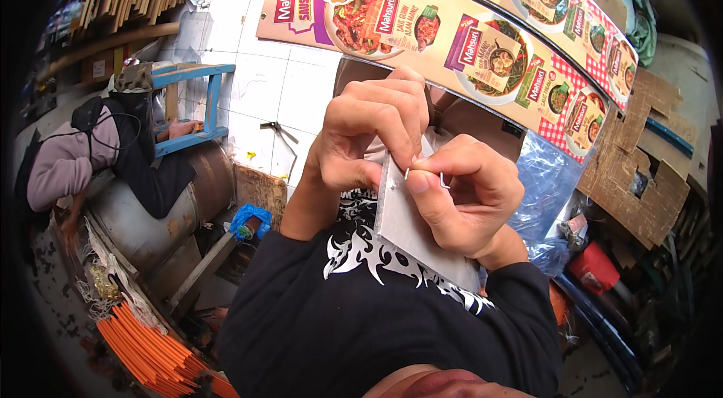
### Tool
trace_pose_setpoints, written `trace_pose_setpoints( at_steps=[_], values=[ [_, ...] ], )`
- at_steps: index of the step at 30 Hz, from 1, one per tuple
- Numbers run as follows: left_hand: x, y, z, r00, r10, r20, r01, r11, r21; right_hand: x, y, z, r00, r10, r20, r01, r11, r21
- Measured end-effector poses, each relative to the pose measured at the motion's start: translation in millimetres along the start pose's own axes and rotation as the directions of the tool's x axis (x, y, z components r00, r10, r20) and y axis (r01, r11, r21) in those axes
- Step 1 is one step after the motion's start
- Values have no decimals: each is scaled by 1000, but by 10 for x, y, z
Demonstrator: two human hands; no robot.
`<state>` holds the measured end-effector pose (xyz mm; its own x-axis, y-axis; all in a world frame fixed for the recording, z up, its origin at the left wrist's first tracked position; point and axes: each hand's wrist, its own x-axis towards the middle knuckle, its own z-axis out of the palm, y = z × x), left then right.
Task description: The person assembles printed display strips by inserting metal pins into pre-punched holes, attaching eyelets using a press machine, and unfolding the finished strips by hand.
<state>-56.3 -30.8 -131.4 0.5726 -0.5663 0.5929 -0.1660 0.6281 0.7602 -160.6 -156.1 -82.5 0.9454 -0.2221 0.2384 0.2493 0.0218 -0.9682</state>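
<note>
Close to my chest is a thin grey flat panel (410,225) with a small hole near its edge. My left hand (373,127) is closed on the panel's upper part, its thumb and fingers on either side. Between the thumb and index finger of my right hand (474,198) is a small bent metal wire hook (445,181). One end of the wire comes out beside the panel's edge near my left fingertips; I cannot tell whether it passes through a hole. My right hand covers part of the panel's face.
Ahead lie long printed panels (437,70) with food pictures. Clear plastic sheeting (542,179) and cut cardboard (640,172) are at right. To the left, another person (71,157) bends beside a metal drum (162,198) and a blue frame (207,104). Orange strips (151,349) lie lower left.
</note>
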Motion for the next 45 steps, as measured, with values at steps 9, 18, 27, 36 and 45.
trace_pose_setpoints(
  at_steps=[9, 18, 27, 36, 45],
  values=[
    [12, -2, -18, 1000, 4, 31, -4, 1000, -7, 10, -11, 11, 1000, -23, 0, 23, 1000, 7],
    [16, -8, -4, 1000, 4, 28, -4, 1000, -1, 6, -83, -31, 996, -15, 88, 20, 998, -54],
    [10, 8, 9, 1000, -10, 17, 10, 1000, -1, 18, -74, -4, 986, -165, 20, 166, 971, -173],
    [-14, 11, 16, 1000, -10, 5, 10, 1000, -3, -19, -26, 13, 981, -187, -54, 178, 975, -135],
    [-15, 26, 16, 1000, -1, -7, 1, 999, -32, -36, -31, -19, 984, -171, -49, 163, 978, -134]
  ],
)
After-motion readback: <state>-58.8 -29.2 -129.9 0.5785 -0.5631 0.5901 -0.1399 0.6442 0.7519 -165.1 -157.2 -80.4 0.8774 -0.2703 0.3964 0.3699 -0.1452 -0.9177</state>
